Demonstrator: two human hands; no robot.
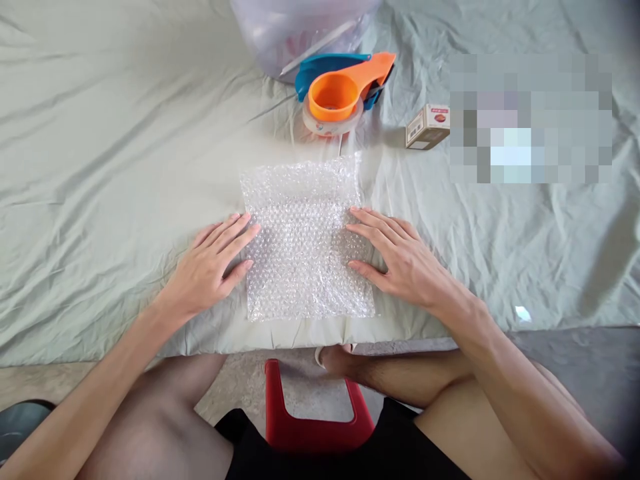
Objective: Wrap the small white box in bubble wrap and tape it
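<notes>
Cloth-covered table (125, 167): by its near edge, left hand (207, 270) and right hand (403, 257), both spread, touch opposite sides of bubble wrap (300, 257); light, even pressure should hold it flat.

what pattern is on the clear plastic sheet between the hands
The clear plastic sheet has a small-bubble pattern, seen in head view.
</notes>
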